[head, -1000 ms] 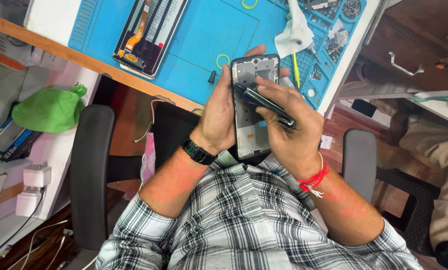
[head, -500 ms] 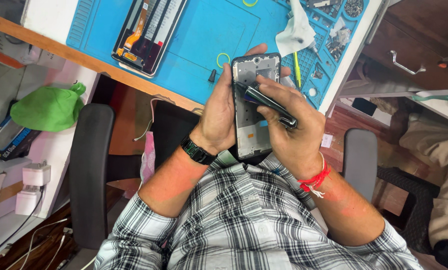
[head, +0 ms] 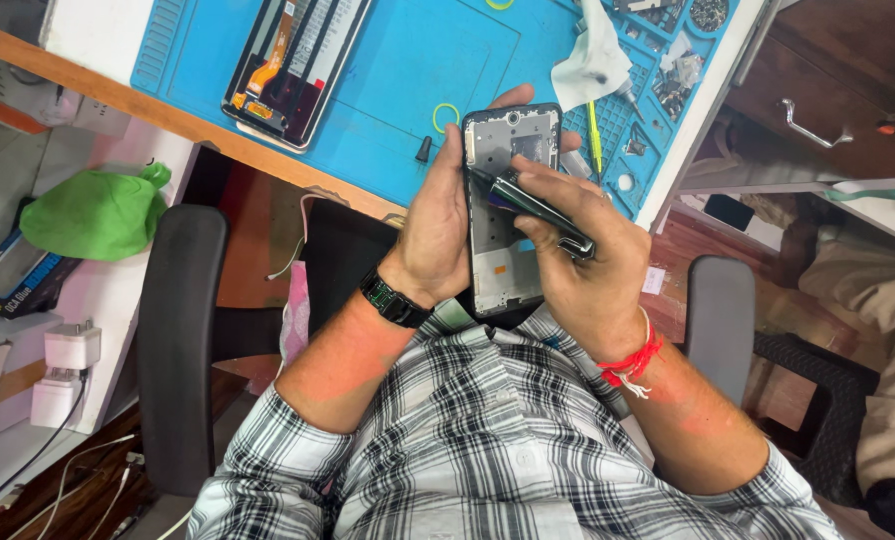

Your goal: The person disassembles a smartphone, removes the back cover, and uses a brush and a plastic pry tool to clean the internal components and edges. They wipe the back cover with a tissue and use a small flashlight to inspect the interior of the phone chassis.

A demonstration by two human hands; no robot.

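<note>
Two hands at work above the chair, just off the edge of the blue mat [head: 398, 90]. Left hand [head: 438, 225] wrapped around an opened phone frame [head: 508, 215], fingers curled on its edge. Right hand [head: 583, 265] pinching dark tweezers [head: 538, 205], tip touching the frame's upper part.

An opened phone frame [head: 505, 215] is gripped along its edge by the left hand [head: 438, 230] above the lap. Dark tweezers [head: 538, 208] are pinched in the right hand [head: 588, 270], tips laid on the frame's upper part. A blue work mat [head: 398, 70] with a detached screen [head: 293, 60] is seen beyond.
</note>
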